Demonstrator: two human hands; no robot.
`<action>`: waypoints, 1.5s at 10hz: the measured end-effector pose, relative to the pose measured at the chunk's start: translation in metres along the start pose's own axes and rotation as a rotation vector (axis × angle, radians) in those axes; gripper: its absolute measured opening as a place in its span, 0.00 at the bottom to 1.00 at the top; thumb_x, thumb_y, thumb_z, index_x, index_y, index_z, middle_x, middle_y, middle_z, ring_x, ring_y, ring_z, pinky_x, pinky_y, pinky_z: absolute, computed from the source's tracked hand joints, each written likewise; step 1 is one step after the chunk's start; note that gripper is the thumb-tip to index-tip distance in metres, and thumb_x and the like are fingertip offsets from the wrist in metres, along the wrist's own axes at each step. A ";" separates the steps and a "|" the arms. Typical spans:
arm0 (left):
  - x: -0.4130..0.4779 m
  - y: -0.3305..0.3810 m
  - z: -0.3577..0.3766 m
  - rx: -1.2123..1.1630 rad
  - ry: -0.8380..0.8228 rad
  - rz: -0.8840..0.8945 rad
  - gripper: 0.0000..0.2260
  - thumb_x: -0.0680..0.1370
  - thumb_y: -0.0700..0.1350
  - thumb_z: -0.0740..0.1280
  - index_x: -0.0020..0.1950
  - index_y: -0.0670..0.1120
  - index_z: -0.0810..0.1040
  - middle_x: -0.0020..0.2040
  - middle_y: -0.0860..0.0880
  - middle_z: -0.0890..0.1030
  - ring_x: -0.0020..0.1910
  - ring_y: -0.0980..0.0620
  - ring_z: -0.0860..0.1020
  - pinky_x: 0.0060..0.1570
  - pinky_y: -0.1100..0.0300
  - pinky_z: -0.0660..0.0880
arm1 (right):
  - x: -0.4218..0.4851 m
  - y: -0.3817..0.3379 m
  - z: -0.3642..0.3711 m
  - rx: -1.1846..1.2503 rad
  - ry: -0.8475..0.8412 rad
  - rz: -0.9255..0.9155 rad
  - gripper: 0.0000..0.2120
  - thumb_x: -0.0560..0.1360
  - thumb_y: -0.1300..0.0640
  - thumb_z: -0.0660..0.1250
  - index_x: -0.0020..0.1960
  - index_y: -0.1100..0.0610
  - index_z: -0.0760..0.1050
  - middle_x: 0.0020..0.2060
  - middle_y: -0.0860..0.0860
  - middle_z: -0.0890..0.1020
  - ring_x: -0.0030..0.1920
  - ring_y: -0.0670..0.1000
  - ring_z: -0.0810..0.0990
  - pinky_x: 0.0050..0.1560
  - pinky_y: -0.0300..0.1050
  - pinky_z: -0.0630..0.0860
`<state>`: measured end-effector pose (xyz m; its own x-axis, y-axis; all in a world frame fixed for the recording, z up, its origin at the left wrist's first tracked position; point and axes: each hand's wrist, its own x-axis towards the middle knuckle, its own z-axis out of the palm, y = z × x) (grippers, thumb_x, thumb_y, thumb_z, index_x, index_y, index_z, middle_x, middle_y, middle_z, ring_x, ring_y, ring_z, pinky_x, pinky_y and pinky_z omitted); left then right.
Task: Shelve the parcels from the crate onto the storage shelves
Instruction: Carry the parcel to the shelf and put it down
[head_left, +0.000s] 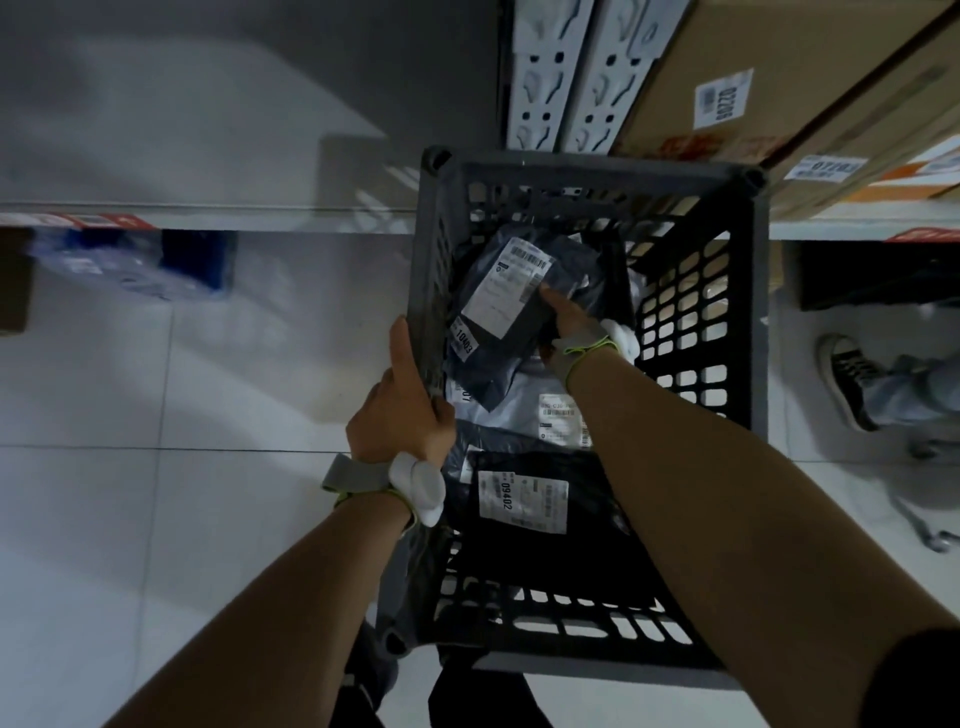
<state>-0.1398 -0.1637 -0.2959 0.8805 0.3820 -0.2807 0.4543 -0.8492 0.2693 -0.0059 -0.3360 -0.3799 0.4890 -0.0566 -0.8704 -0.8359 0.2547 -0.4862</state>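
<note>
Reaching into the crate (587, 174) at the frame's centre, the right hand (574, 319) lays one straight finger on the top bag (498, 338), at the edge of its label (511, 288). Its other fingers are hidden, so I cannot tell whether they grip. The left hand (400, 410) holds the crate's left rim, fingers (441, 410) curled over it and thumb straight along the outside. The bag lies tilted in the crate's upper half, over a white parcel (524, 405) and a black parcel (550, 551) lower down. It looks like a thin, crinkled plastic mailer — probably light, soft, floppy and slick. A pinch on a loose edge, or a scoop under the bulk, should hold better than pressing the flat. The shelf (831, 228) carrying boxes (779, 78) sits upper right — near the crate.
</note>
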 end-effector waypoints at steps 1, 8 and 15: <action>0.002 -0.004 -0.003 -0.003 -0.034 0.009 0.43 0.77 0.49 0.65 0.79 0.56 0.36 0.54 0.45 0.79 0.46 0.41 0.79 0.38 0.53 0.73 | -0.028 -0.009 0.004 -0.115 0.077 -0.032 0.41 0.71 0.38 0.72 0.74 0.59 0.64 0.71 0.57 0.71 0.71 0.59 0.71 0.70 0.55 0.69; -0.051 0.033 -0.221 -0.788 -0.620 -0.020 0.10 0.82 0.48 0.63 0.44 0.50 0.80 0.55 0.41 0.83 0.52 0.42 0.81 0.60 0.45 0.77 | -0.338 -0.057 -0.007 -0.390 -0.070 -0.601 0.21 0.75 0.48 0.72 0.63 0.59 0.78 0.55 0.52 0.84 0.55 0.55 0.83 0.57 0.51 0.80; -0.110 -0.153 -0.537 -1.544 0.005 0.287 0.06 0.79 0.38 0.67 0.54 0.46 0.80 0.48 0.46 0.84 0.47 0.46 0.83 0.51 0.47 0.80 | -0.560 -0.031 0.159 -0.258 0.083 -0.705 0.10 0.80 0.56 0.66 0.57 0.60 0.78 0.56 0.58 0.81 0.55 0.61 0.80 0.57 0.53 0.76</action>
<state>-0.2336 0.1202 0.1889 0.9575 0.2833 -0.0548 -0.0301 0.2869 0.9575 -0.2143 -0.1583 0.1346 0.9178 -0.1972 -0.3446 -0.3689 -0.1026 -0.9238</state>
